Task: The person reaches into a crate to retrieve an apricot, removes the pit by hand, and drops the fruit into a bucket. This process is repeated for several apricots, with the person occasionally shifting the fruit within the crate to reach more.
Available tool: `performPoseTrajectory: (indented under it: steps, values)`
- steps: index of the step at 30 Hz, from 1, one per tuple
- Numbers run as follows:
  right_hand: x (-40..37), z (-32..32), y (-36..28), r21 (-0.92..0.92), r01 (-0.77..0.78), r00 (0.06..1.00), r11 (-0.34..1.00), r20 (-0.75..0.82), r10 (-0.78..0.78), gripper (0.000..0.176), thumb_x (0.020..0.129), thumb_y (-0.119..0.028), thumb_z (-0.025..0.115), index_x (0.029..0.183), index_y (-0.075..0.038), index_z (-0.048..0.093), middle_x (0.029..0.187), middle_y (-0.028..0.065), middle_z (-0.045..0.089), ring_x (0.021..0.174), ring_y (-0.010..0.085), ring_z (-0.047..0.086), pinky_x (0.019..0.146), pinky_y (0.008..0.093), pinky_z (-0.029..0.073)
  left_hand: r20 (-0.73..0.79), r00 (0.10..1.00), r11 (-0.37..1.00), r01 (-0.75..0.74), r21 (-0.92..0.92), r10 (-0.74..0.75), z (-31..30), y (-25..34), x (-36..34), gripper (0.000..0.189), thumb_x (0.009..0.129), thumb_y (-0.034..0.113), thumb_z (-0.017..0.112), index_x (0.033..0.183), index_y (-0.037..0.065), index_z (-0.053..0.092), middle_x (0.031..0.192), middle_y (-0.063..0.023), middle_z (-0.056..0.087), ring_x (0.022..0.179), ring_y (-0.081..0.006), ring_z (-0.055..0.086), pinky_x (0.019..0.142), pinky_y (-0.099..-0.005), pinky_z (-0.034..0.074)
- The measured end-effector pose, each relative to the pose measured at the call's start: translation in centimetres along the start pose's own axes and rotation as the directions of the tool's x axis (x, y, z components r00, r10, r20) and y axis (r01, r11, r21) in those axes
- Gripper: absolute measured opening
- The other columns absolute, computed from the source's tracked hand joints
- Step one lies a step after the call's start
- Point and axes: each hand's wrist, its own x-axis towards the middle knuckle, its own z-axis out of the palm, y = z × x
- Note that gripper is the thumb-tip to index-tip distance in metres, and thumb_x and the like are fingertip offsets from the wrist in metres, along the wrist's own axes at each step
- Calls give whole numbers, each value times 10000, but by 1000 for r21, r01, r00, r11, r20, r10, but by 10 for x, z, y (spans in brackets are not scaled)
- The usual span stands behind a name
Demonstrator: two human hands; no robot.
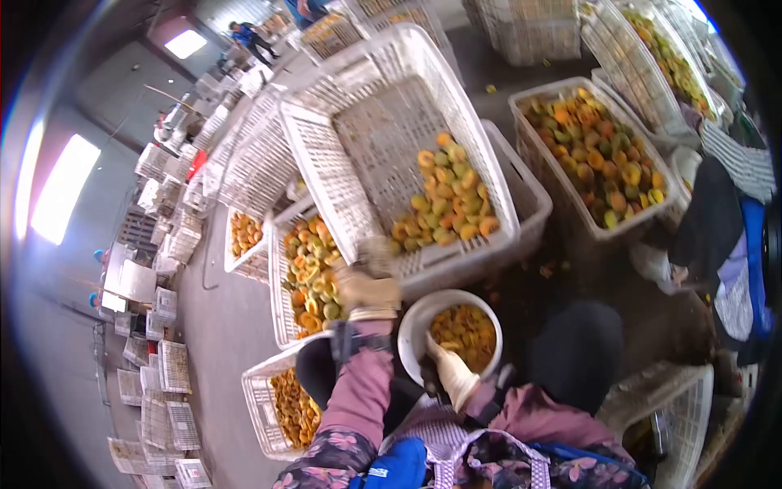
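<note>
My right hand (453, 368), in a pale glove with dark parts, is closed at the near-left rim of a white bucket (408, 324). Brownish-orange fruit pieces (463, 336) lie inside that bucket. My left hand (368, 285), gloved and smeared by motion, is at the near-left corner of a large white crate (316, 155); its fingers do not show clearly. Tilted toward me, this crate rests on another crate (533, 216). Halved orange and green fruit, like apricots (446, 196), is heaped in its near-right part.
Left of me stand a crate of halved fruit (309, 269) and one of shrivelled orange pieces (293, 407). A full fruit crate (595, 155) is at the right, near a seated person's leg (709, 212). Stacked crates (175, 367) line the far left; another person (248, 41) is far off.
</note>
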Motion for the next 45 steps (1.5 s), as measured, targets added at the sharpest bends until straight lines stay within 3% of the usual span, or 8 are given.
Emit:
performPoseTrajectory:
  steps: [3, 7, 15, 19, 25, 29, 30, 45]
  values:
    - [49, -21, 18, -451, 404, 890, 796, -7, -455, 429, 913, -416, 416, 864, -31, 598, 677, 38, 573, 577, 174, 542, 530, 321, 425, 323, 934, 817, -61, 573, -157, -29, -115, 87, 449, 832, 314, 504, 1169, 18, 508, 1089, -180, 589, 1038, -266, 565, 825, -342, 478]
    - [34, -6, -1, 44, 92, 995, 995, 18, -93, 412, 829, -523, 537, 670, -147, 481, 504, 10, 419, 380, 164, 366, 378, 297, 298, 170, 704, -182, -396, 900, -690, -25, -175, 138, 447, 722, 312, 605, 1086, 52, 613, 994, -200, 639, 980, -304, 612, 782, -378, 488]
    - [48, -16, 8, -26, 279, 959, 960, -40, -280, 343, 888, -435, 496, 820, -105, 556, 615, 7, 516, 484, 140, 458, 455, 283, 386, 348, 824, 399, -164, 902, -447, -58, -162, 99, 320, 865, 189, 504, 1160, 65, 500, 931, -110, 604, 862, -230, 593, 742, -316, 449]
    - [18, -4, -20, -31, 544, 838, 838, -16, -545, 322, 937, -329, 460, 957, -34, 586, 758, 29, 603, 625, 114, 538, 542, 257, 436, 542, 768, 940, 269, 210, -341, -24, -60, -12, 265, 940, 147, 447, 1199, 90, 436, 992, -20, 515, 888, -136, 500, 774, -245, 433]
    - [38, -22, 2, -857, 514, 536, -41, 358, -765, 320, 887, -201, 466, 1160, -46, 527, 998, 255, 576, 990, 420, 526, 838, 424, 441, 742, 668, 993, -44, 109, -52, -47, -46, -88, 478, 958, 219, 392, 1368, 10, 261, 1285, -104, 453, 1135, -191, 478, 967, -293, 388]
    - [21, -19, 6, -747, 532, 727, 399, 161, -668, 286, 926, -171, 447, 1155, -20, 527, 1063, 206, 575, 945, 308, 557, 810, 330, 448, 442, 895, 998, 36, 45, -52, -39, -57, -113, 404, 933, 266, 477, 1257, 31, 423, 1134, -120, 552, 1003, -226, 560, 855, -328, 467]
    - [49, -21, 15, -532, 537, 801, 654, 80, -593, 332, 939, -242, 465, 1173, -10, 504, 1021, 185, 588, 901, 254, 550, 777, 299, 443, 332, 838, 813, 522, -256, -434, -33, -38, -103, 344, 924, 374, 485, 1054, 57, 525, 927, -97, 593, 834, -210, 583, 738, -319, 487]
    - [23, -12, -1, -286, 459, 888, 841, 122, -443, 395, 940, -329, 437, 1109, 16, 530, 868, 154, 610, 766, 229, 545, 741, 322, 448, 279, 931, 971, 238, 27, -236, 0, -20, -118, 297, 960, 349, 404, 1006, 68, 488, 888, -50, 543, 846, -142, 515, 805, -276, 413]
